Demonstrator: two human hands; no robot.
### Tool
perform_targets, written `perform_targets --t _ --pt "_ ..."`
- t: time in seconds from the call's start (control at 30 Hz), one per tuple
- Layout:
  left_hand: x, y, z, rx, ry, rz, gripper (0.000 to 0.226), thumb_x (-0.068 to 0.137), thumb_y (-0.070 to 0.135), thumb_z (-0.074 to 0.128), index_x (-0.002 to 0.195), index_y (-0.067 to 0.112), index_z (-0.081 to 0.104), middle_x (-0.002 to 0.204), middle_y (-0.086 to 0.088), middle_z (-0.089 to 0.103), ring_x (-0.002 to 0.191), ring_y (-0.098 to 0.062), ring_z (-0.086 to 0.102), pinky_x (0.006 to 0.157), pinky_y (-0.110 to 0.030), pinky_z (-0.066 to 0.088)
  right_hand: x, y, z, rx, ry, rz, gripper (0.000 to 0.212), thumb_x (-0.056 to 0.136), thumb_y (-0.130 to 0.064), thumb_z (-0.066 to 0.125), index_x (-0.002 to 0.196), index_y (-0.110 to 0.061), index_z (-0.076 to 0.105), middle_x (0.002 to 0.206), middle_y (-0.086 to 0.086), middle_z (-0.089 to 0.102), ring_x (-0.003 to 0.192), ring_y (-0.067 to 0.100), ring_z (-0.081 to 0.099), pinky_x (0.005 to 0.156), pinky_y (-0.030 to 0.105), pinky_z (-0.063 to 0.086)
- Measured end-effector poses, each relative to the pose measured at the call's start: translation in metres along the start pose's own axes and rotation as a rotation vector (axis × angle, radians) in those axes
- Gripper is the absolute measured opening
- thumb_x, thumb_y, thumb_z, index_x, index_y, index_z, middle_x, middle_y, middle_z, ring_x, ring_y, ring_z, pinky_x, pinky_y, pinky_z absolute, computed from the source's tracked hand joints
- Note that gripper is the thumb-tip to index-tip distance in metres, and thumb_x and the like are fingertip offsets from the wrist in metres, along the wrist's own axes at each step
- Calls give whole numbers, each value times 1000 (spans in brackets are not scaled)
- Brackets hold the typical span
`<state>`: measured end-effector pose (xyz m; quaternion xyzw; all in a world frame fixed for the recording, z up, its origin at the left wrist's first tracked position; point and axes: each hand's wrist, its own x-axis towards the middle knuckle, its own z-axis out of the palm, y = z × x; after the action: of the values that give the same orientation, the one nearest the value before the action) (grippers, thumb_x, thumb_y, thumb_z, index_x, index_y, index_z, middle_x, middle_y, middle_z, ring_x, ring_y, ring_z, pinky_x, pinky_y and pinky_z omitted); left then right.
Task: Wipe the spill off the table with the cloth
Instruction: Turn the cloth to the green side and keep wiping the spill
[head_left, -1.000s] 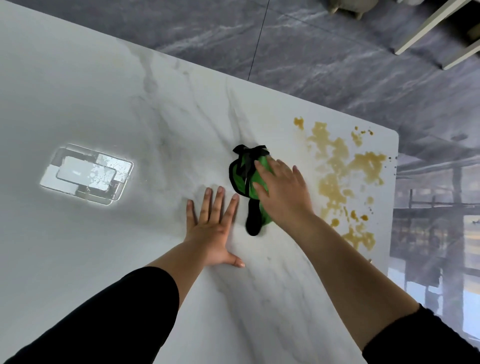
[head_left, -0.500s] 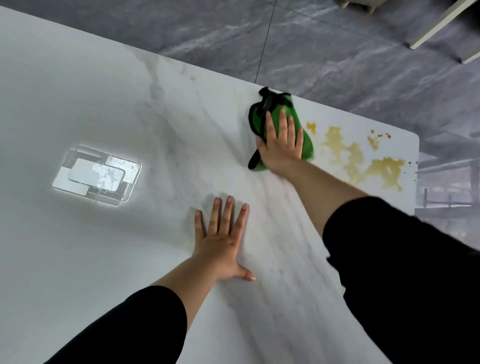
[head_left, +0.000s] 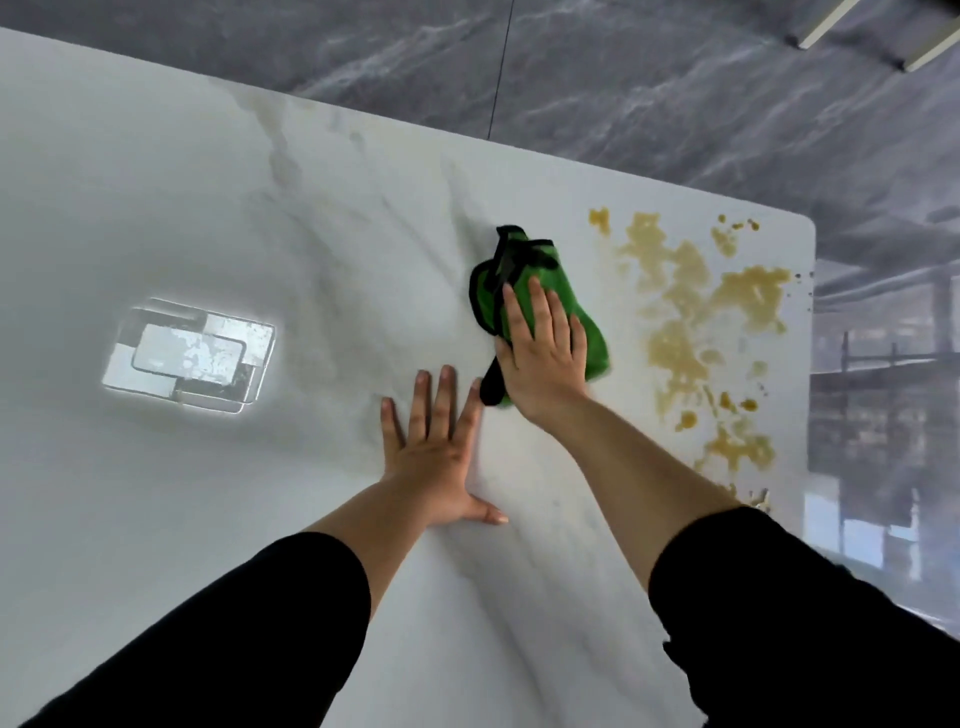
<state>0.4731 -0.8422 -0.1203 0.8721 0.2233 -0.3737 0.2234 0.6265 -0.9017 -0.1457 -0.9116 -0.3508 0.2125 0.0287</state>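
Right grip (head_left: 543, 358) presses flat, fingers straight, on the cloth (head_left: 543, 265) just beside the spill (head_left: 675, 291); left grip (head_left: 436, 457) flat on desk (head_left: 208, 208).

Green cloth (head_left: 582, 317) — black-edged, yellow-brown spill (head_left: 696, 312), white grey-veined table (head_left: 208, 182), black sleeves (head_left: 249, 639).

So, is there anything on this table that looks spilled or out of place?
Yes. A yellow-brown spill spreads in blotches and small drops over the right end of the white table. The green cloth, pressed under the right hand, lies just left of it, not on it.
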Motion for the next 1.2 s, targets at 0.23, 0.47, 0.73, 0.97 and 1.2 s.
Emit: perform_targets --t 0.23,0.47,0.73,0.97,1.2 --pt "-6 5 -8 -48 -43 -17 157 39 90 65 127 36 -54 127 3 -66 116 -22 -63 93 -55 -38 -146 30 38 13 -25 157 61 102 -39 28 147 -35 -11 162 -1 -1 149 20 2 117 39 -2" --pt "-9 4 -8 -12 -39 0 155 44 91 64 125 35 -55 124 0 -68 112 -24 -63 97 -59 -31 -273 44 64 38 -33 211 60 91 -35 37 149 -22 31 154 7 29 141 26 28 114 42 13" --pt "-8 3 -6 -4 -48 11 157 39 92 64 124 37 -56 121 1 -69 113 -24 -62 100 -59 -30 -228 38 56 175 -14 182 64 101 -32 38 148 -43 -4 155 -13 -19 147 14 -12 116 33 -14" --pt "-5 2 0 -19 -12 1 159 39 85 72 127 40 -52 125 4 -66 118 -22 -59 100 -57 -30 -90 12 16 240 72 147 50 99 -32 41 147 -41 30 161 -10 10 148 14 4 118 39 -1" --pt "-5 2 -1 -20 -14 -2 159 37 87 71 126 40 -52 122 3 -66 115 -23 -59 101 -57 -30 -183 23 38 298 105 98 53 88 -11 57 136 -35 53 154 -10 33 144 14 24 118 35 7"
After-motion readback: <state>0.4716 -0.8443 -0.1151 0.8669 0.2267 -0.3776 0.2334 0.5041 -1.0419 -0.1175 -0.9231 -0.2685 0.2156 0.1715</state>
